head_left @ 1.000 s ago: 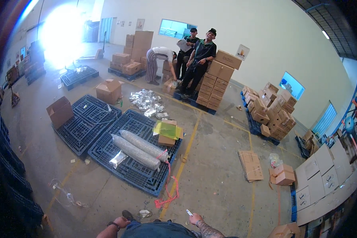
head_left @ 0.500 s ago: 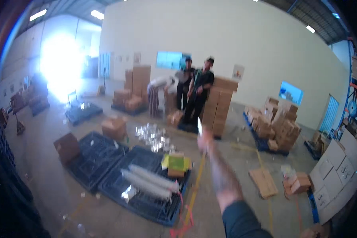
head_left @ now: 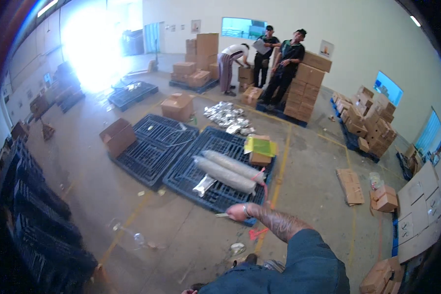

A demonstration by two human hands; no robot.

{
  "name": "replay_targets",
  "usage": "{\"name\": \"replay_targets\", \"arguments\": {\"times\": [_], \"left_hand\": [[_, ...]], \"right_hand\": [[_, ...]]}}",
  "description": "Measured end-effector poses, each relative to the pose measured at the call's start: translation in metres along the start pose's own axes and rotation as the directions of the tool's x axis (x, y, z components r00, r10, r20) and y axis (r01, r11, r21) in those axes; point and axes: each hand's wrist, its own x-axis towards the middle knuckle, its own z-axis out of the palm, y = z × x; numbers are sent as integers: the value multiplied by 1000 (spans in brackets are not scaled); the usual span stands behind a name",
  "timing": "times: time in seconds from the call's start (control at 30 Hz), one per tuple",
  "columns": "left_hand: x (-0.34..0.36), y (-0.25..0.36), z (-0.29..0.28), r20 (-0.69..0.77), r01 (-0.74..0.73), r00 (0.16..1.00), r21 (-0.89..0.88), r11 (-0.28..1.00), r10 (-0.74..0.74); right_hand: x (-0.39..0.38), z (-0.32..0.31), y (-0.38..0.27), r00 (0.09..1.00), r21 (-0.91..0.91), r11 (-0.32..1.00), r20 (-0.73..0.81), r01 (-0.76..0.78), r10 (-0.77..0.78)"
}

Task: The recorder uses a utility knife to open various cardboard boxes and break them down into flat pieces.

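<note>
My right hand (head_left: 237, 212) is closed around a small pale, flat object (head_left: 222, 214), whose kind I cannot make out. It is held over the near edge of a dark blue plastic pallet (head_left: 181, 182). On that pallet lie two long rolls of clear wrap (head_left: 225, 176), a silver packet (head_left: 203, 185) and a small carton with a yellow-green sheet (head_left: 260, 147). Pink strapping (head_left: 265, 188) trails off the pallet beside my forearm. Only a sliver of my left hand (head_left: 189, 292) shows at the bottom edge; its fingers are too cut off to read.
A second blue pallet (head_left: 152, 169) adjoins on the left, bearing an open carton (head_left: 118, 138). Silver packets (head_left: 225, 115) are heaped on the floor beyond. Three people stand near stacked cartons (head_left: 306, 90). Dark pallets (head_left: 39, 215) stand at left; flattened cardboard (head_left: 350, 186) lies at right.
My right hand, raised and stretched forward before, has dropped and swung down to the left with the pale object still in it. The view has tilted downward.
</note>
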Motion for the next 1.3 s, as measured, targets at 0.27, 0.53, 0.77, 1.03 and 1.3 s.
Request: {"name": "replay_targets", "arguments": {"times": [0.27,0.53,0.77,1.03,1.3], "left_hand": [[-11,-107,-192,-754,-17,649,-143,990,-97],[-59,-96,-349,-594,-221,772,-585,781,-227],[35,-132,-408,-581,-270,770,76,960,262],[-137,-42,-652,-694,-210,701,19,978,164],[-226,-309,-636,-711,-93,587,-534,840,-387]], "right_hand": [[-4,233,2,820,-151,908,391,-390,417],[168,152,-144,711,-293,871,503,-395,491],[514,59,-260,831,-339,841,516,423,-210],[697,66,-724,-146,215,-8,635,977,-759],[700,147,-920,526,221,853,706,472,-474]]}}
